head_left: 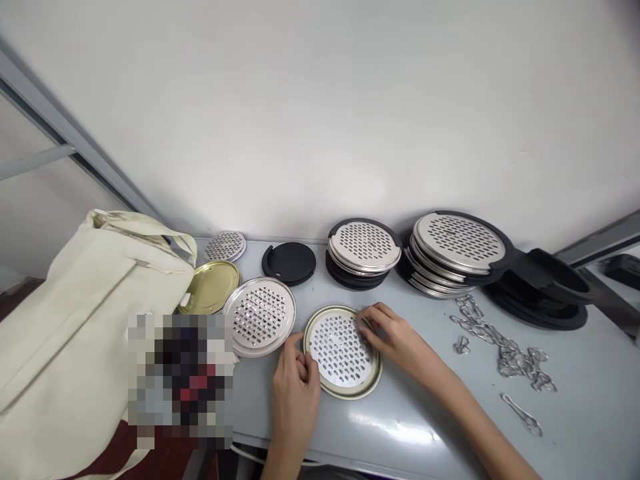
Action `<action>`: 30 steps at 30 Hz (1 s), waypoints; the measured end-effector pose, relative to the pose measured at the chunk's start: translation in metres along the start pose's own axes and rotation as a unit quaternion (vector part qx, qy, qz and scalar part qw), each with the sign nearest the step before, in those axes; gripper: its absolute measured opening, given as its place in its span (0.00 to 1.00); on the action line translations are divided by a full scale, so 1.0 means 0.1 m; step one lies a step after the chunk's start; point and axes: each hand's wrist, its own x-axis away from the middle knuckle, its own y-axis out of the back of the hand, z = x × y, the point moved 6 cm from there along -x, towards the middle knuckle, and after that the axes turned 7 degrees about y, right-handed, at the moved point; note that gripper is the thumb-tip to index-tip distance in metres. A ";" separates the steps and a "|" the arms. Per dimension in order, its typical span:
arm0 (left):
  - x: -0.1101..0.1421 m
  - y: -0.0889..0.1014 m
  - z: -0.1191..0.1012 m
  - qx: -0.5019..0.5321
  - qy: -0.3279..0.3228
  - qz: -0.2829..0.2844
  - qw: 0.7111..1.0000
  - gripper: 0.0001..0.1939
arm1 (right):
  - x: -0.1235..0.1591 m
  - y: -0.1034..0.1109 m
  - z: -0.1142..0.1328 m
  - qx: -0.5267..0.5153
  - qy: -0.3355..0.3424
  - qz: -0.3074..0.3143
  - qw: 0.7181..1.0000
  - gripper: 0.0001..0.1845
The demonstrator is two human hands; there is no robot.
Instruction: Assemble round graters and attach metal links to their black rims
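A round gold-rimmed tin plate (379,381) lies on the grey table in front of me, with a white perforated metal disc (340,353) set inside its rim. My left hand (296,383) is at the left edge, with bent fingers and thumb against the rim. From the upper right, my right hand (390,330) grips the edge, its thumb reaching over the rim onto the disc. Just left of the plate is a silver perforated disc (260,317), its holes raised like a grater's.
Gold lids (213,287) and small perforated discs (225,245) lie beside a cream bag (75,320). Along the wall stand a black round holder (293,261), two disc stacks (367,243) (460,240) and black round parts (540,307). Wire clips (510,353) are scattered right.
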 end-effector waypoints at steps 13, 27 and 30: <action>0.38 -0.05 -0.29 -0.084 -0.223 0.230 0.943 0.08 | 0.01 0.16 -0.10 0.012 -0.030 -0.075 0.997 0.09; 0.53 -0.43 -0.46 -0.142 -0.324 0.218 0.910 0.03 | -0.01 -0.04 0.05 -0.059 -0.011 -0.024 0.998 0.12; 0.57 -0.53 -0.55 -0.125 -0.315 0.214 0.916 0.02 | 0.00 -0.08 0.01 -0.048 -0.017 -0.005 0.999 0.13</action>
